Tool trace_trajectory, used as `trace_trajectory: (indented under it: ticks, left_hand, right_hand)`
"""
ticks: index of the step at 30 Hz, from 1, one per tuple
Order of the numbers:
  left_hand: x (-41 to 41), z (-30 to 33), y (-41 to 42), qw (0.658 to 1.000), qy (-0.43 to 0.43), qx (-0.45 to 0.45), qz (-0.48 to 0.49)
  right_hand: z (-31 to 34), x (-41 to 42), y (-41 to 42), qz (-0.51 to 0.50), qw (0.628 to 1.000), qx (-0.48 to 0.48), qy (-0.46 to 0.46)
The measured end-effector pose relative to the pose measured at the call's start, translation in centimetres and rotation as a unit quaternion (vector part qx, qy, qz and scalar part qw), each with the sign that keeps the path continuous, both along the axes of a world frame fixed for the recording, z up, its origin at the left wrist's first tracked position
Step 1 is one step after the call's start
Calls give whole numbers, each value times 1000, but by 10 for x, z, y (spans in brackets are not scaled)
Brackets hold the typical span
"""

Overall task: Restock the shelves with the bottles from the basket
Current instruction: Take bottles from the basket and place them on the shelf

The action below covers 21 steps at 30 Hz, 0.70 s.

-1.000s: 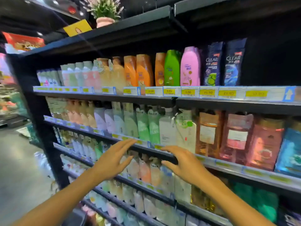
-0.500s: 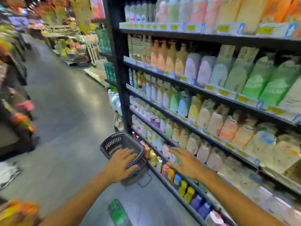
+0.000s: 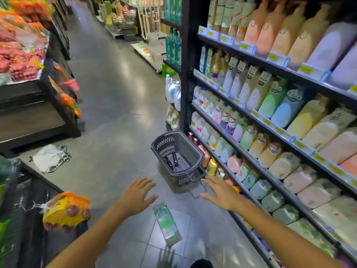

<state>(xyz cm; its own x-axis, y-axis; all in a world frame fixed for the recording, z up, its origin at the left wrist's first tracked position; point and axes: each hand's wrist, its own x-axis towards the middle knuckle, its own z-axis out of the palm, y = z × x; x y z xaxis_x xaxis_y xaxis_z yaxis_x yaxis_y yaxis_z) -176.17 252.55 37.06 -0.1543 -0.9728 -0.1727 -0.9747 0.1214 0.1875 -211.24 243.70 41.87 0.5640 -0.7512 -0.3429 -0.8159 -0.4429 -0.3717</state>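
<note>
Restock nearly finished, judging by basket [image 3: 177,156] on floor [image 3: 108,105] beside shelves [image 3: 257,120].
Two dark bottles [image 3: 171,160] left inside; left hand [image 3: 135,195] and right hand [image 3: 220,192] empty, fingers spread apart.

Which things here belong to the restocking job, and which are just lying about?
Job:
- dark plastic basket on the floor, two dark items inside, too small to identify
- shelves of bottles
- left hand and right hand, both open, holding nothing

Lying about:
- green packet on the floor
- white cloth
- orange-yellow bag
</note>
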Motion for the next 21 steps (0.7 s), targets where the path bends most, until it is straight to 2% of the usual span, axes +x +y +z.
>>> trace_trajectory:
  ticks: [6,14,21]
  left_hand:
    - [19,-11,-84,998,-9,58,0]
    - [35,-29,-225,989,-31,147,-5]
    - [47,-40,-338,978,-28,206,-8]
  right_hand:
    - [-31,35,-72,-16,1000,22,-14]
    - [-85,55,-204,-66,991,114,-14]
    - [-100,75,-299,-90,982,164,-4]
